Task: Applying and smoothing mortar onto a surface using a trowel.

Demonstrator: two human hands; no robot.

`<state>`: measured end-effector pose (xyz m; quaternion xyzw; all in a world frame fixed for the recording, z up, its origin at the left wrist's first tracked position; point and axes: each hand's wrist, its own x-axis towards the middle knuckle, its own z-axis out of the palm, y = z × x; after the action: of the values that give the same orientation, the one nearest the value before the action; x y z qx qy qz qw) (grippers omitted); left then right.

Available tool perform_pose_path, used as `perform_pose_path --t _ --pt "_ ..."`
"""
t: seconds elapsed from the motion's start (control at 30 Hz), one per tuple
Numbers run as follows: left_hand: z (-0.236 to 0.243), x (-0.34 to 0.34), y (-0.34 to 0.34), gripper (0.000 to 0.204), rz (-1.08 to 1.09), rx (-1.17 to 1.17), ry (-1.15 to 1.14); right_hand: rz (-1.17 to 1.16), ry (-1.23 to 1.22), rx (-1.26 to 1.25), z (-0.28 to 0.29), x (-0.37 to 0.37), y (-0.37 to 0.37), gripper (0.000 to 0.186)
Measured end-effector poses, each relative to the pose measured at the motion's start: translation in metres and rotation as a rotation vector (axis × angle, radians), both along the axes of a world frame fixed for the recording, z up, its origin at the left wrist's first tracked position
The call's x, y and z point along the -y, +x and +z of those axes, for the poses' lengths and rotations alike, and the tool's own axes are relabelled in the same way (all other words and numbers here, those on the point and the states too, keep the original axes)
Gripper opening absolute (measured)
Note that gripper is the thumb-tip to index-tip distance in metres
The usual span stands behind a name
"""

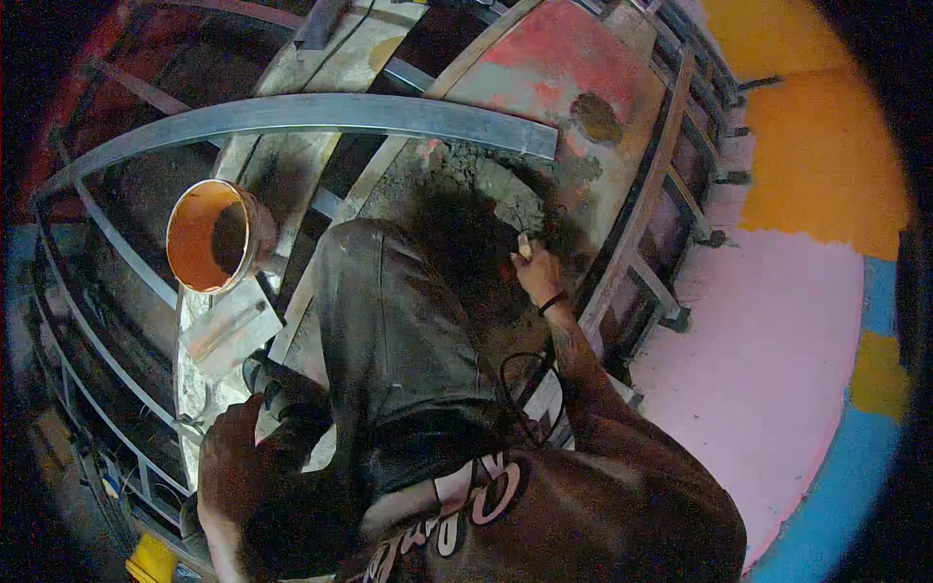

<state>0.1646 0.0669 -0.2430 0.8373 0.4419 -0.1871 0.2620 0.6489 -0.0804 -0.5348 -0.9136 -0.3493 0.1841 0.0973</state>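
My right hand [537,276] is closed round the light handle of a trowel [526,246]. Its blade cannot be told clearly from the wet grey mortar [510,197] just beyond, which lies on a stained board [525,83]. Down at the lower left, my left hand [231,447] hangs beside my shoe and lower leg, thumb apart from the fingers and nothing seen in it. Beyond that hand a flat rectangular plastering trowel [233,328] rests below a bucket [255,219] with an orange inside. My bent knee hides part of the mortar.
A grey metal bar [321,113] crosses the boards just past the mortar. Metal frames with rungs [671,194] run along the right and left. Beyond the right one is a surface painted pink [748,360], orange and blue. A yellow object [151,559] sits at the lower left.
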Motion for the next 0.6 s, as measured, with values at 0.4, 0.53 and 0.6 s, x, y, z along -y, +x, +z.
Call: perform_pose_path --t 0.4,0.53,0.6 --pt "0.006 -0.025 0.025 0.056 0.049 -0.062 -0.018 -0.391 0.027 -0.65 0.03 0.009 0.023 0.048" --pt "-0.002 -0.033 0.02 0.058 0.02 0.008 -0.031 -0.119 0.071 -0.436 -0.06 0.03 0.006 0.051" --pt "-0.003 -0.033 0.013 0.058 -0.005 0.006 -0.011 -0.195 0.412 -0.571 -0.074 0.06 -0.011 0.057"
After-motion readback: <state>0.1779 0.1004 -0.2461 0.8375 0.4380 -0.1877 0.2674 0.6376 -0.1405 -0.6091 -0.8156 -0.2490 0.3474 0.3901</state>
